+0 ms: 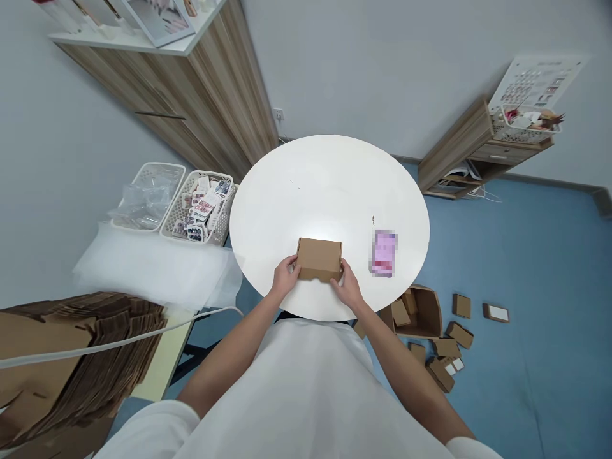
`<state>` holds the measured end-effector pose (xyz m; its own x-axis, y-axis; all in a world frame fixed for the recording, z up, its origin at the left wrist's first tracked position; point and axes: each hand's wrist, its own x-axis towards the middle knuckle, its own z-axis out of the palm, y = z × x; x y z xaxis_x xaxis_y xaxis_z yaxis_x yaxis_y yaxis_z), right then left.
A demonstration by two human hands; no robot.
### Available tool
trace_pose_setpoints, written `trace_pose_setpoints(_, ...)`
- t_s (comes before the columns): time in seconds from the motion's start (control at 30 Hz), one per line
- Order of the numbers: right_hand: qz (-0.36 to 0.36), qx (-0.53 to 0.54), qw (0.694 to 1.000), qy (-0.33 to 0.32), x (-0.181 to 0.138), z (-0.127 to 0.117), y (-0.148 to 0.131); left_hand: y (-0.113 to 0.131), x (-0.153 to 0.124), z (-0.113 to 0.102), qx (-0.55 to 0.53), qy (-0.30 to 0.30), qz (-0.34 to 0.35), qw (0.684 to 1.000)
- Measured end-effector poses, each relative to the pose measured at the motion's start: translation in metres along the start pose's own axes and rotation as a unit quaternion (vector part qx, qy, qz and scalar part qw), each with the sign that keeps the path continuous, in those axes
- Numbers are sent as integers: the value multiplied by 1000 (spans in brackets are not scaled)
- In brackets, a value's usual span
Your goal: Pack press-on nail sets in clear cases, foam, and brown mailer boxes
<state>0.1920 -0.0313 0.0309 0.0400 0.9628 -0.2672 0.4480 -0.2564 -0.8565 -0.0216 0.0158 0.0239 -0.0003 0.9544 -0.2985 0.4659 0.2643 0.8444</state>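
Observation:
A small brown cardboard box (319, 256), its lid closed, is at the near edge of the round white table (310, 185). My left hand (285, 276) grips its left side, fingers along the edge. On the opposite side, my right hand (349, 286) holds the box near its front right corner. Both hands are closed around the box. What lies inside it is hidden. To the right on the tabletop lies a blurred pink rectangular item (384, 254), with a small dark mark just above it.
Left of the table stand a white basket of printed packets (203, 207) and a basket of clear plastic (153, 191). Below them are white wrapping sheets (157, 264) and stacked flat cardboard (119, 344). Several small boxes (447, 347) lie on the floor around an open carton (428, 312).

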Motion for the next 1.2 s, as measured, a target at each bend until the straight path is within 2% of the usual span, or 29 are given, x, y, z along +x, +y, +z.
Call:
trace_pose_setpoints(0.17, -7, 2, 1000, -9, 4, -5, 0, 7, -3, 2, -2, 8, 1, 1000)
trace_pose_setpoints(0.33, 36, 30, 999, -26, 6, -11, -8, 11, -8, -1, 10, 3, 8, 1000)
trace_pose_setpoints(0.57, 85, 59, 995, -9, 2, -24, -37, 14, -7, -25, 61, -42, 64, 995)
trace_pose_setpoints(0.77, 102, 62, 991, -51, 0, -26, -54, 23, 7, -58, 123, -142, 111, 976)
trace_pose_setpoints(0.97, 195, 122, 968, -101, 1, -27, -67, 25, 18, -78, 140, -235, 184, 944)
trace_pose_setpoints(1.1, 212, 134, 961, -118, -5, -27, -68, 22, 17, -78, 160, -215, 216, 939)
trace_pose_setpoints(1.2, 184, 92, 973, -107, -10, -25, -67, 18, 19, -78, 174, -207, 225, 936)
